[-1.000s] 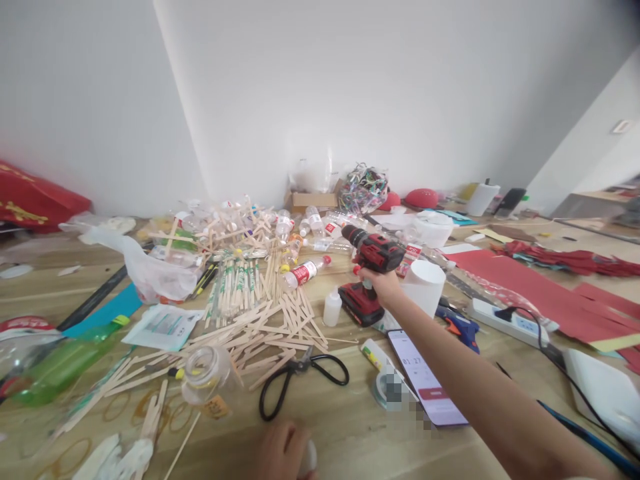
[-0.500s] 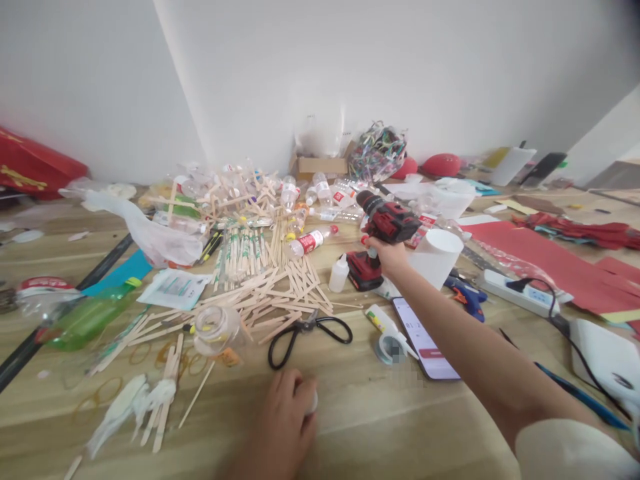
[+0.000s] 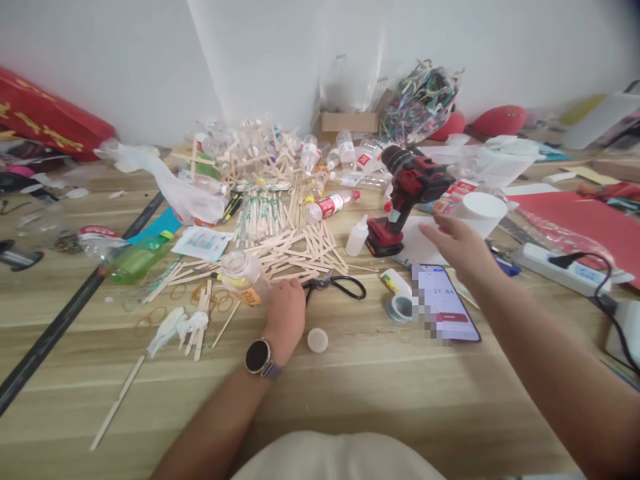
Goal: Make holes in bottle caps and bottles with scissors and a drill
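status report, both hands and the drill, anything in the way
Right hand open, clear of drill. Left hand between jar and scissors, grip unclear. Drill upright on its battery, white squeeze bottle close beside it.

Could not make out the underside of the left hand point(image 3: 287, 313) or any contact there with the clear jar point(image 3: 245, 277), and lost part of the scissors point(image 3: 327, 280) behind that hand. Saw the red sheet point(image 3: 570, 217) and the spool point(image 3: 20, 257) cut off by opposite edges, and blocky pixels over the phone's point(image 3: 447, 307) near-left side. Found the print on the white packet point(image 3: 203, 243) too blurred to read.
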`<state>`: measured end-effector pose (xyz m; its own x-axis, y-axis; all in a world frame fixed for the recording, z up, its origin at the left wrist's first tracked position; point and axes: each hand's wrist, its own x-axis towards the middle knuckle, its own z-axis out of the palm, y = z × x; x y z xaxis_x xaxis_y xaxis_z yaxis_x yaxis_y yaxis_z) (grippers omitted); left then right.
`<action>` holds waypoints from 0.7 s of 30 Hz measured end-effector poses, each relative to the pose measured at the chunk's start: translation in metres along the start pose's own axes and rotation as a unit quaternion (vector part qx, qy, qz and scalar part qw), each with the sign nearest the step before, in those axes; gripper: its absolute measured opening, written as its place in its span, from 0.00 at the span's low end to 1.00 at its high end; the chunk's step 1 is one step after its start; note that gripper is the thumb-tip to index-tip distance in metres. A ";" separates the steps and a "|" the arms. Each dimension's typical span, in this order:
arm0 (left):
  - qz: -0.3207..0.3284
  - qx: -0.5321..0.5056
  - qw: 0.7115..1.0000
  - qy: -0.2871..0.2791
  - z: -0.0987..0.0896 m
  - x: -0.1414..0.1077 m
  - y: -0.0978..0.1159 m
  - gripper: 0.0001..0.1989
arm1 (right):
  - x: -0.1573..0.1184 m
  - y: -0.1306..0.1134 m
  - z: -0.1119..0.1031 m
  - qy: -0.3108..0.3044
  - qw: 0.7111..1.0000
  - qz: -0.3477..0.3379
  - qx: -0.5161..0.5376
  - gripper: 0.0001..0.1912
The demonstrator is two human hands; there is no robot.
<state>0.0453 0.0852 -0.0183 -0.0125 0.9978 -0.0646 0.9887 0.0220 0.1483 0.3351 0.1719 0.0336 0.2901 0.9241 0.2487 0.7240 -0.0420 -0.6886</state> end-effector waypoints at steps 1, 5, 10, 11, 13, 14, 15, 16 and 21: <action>-0.006 -0.017 1.000 -0.006 0.000 0.001 -0.001 0.16 | -0.012 0.000 -0.012 0.007 1.000 0.002 -0.019 0.22; -0.008 -0.131 0.990 -0.050 -0.007 0.001 -0.008 0.09 | -0.060 -0.014 -0.037 -0.004 0.988 -0.124 -0.091 0.17; -0.067 -0.335 0.930 -0.138 -0.023 -0.003 -0.013 0.11 | -0.102 -0.044 -0.008 -0.164 0.898 -0.376 -0.160 0.13; -0.080 -0.376 0.911 -0.150 -0.026 -0.006 -0.014 0.11 | -0.108 -0.051 0.003 -0.176 0.869 -0.411 -0.211 0.13; -0.098 -0.448 0.873 -0.163 -0.034 -0.015 -0.014 0.09 | -0.117 -0.062 0.025 -0.178 0.851 -0.424 -0.253 0.14; -0.104 -0.480 0.855 -0.167 -0.038 -0.019 -0.014 0.08 | -0.121 -0.067 0.035 -0.180 0.847 -0.423 -0.267 0.16; -0.108 -0.509 0.836 -0.173 -0.042 -0.024 -0.014 0.08 | -0.124 -0.072 0.044 -0.181 0.844 -0.421 -0.278 0.17; -0.110 -0.534 0.818 -0.182 -0.046 -0.028 -0.014 0.08 | -0.126 -0.076 0.051 -0.183 0.841 -0.419 -0.290 0.17; -0.101 -0.625 0.740 -0.225 -0.061 -0.034 -0.016 0.13 | -0.119 -0.092 0.060 -0.222 0.821 -0.404 -0.337 0.13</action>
<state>0.0205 0.0542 0.0417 0.1876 0.8506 -0.4913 0.0588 0.4896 0.8700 0.1967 0.0883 0.0267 -0.6039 0.7946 0.0630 0.7928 0.5906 0.1504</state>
